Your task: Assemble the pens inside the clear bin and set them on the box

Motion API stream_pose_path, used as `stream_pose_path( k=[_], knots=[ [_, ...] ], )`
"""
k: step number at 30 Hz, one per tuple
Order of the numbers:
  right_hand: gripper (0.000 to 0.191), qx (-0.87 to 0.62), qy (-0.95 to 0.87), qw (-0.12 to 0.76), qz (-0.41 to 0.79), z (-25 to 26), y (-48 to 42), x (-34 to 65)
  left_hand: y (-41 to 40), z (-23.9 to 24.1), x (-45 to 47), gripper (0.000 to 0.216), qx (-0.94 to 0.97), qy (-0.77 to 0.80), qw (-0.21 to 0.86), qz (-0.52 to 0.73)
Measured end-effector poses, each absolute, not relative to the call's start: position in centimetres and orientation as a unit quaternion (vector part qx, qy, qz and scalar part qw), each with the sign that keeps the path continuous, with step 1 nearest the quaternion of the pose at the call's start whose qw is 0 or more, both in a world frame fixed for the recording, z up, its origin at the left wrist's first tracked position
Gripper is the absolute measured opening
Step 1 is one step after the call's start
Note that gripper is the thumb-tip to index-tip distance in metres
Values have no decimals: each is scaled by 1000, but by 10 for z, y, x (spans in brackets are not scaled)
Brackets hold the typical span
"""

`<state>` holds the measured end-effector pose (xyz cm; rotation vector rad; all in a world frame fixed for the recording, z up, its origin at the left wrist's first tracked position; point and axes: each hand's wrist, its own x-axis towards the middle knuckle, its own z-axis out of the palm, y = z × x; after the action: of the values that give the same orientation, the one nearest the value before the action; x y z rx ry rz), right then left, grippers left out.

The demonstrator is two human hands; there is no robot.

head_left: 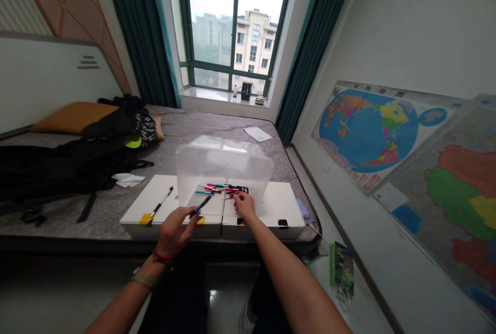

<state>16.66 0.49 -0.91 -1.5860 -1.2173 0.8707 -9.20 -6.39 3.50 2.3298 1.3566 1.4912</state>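
Observation:
My left hand (pixel 176 231) is closed around a dark pen (pixel 201 205), which points up and to the right. A clear plastic box (pixel 217 163) lies on its side with its open side toward me. Inside it is a loose pile of pens (pixel 220 188), red, blue, teal and black. My right hand (pixel 244 205) reaches to the right end of that pile, fingers pinched together; what they hold is hidden. To the left, a separate black-and-white pen (pixel 161 202) lies on the white board (pixel 141 197) under the box.
The boards rest on a grey mattress (pixel 170 122). Black bags and clothing (pixel 77 163) lie on the left beside an orange pillow (pixel 73 117) and crumpled tissue (pixel 127 179). A white paper (pixel 258 133) lies behind the box. A green box (pixel 341 267) stands low at right.

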Motion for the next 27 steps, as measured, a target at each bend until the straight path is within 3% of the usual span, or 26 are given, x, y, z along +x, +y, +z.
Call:
stream_pose_path(
  k=[4, 6, 10, 14, 27],
  knots=[
    [24, -650, -501, 457, 342, -11, 5, 168, -59, 50, -179, 33, 598, 625, -83, 495],
    [24, -652, -501, 458, 339, -11, 5, 168, -40, 52, -212, 37, 570, 680, -88, 453],
    [24, -653, -504, 452, 340, -8, 4, 167, 6, 39, -240, 42, 633, 728, 10, 264],
    [24, -657, -504, 447, 340, -7, 4, 167, 27, 19, -231, 44, 655, 733, 75, 165],
    [24, -657, -508, 448, 333, -10, 6, 169, 13, 1, -207, 54, 627, 742, 84, 221]
  ],
)
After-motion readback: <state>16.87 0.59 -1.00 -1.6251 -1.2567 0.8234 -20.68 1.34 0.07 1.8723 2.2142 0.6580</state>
